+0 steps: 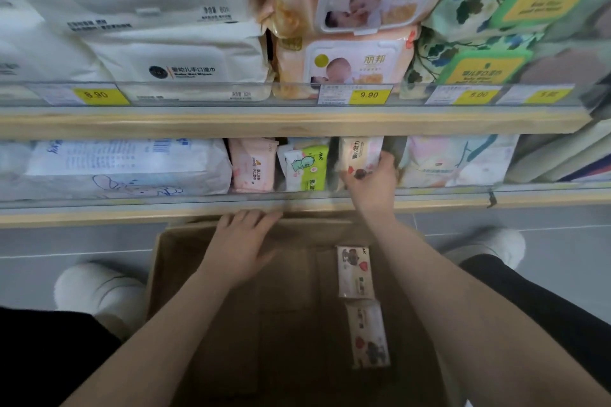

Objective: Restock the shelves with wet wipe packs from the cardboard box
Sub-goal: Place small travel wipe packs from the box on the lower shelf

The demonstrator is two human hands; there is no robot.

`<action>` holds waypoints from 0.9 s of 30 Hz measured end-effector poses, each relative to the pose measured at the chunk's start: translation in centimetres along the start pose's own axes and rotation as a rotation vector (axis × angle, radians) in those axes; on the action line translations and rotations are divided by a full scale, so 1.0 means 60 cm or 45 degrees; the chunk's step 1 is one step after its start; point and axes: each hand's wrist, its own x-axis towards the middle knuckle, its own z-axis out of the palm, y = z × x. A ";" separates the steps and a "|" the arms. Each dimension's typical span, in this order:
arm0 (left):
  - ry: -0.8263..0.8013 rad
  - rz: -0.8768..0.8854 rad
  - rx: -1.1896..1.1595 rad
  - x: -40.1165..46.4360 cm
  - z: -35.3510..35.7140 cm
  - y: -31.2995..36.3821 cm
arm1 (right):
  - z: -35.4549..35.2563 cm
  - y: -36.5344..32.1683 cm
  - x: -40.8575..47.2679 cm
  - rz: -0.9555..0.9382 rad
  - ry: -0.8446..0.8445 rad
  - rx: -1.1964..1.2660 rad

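— Fingers, right hand? Clamped on pack, at lower shelf.
— Left hand? Fingers straight, flat over box. Two packs inside.

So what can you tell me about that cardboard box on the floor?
The cardboard box is plain brown, open at the top and standing on the grey tiled floor below the lower shelf, between the person's knees. It looks nearly empty: two small wet wipe packs lie end to end along its right side on the bare bottom. The left hand rests flat, fingers straight, at its far rim.
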 end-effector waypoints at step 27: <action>0.197 0.108 -0.339 0.017 -0.021 0.123 | -0.195 0.064 -0.131 -0.190 -0.103 -0.394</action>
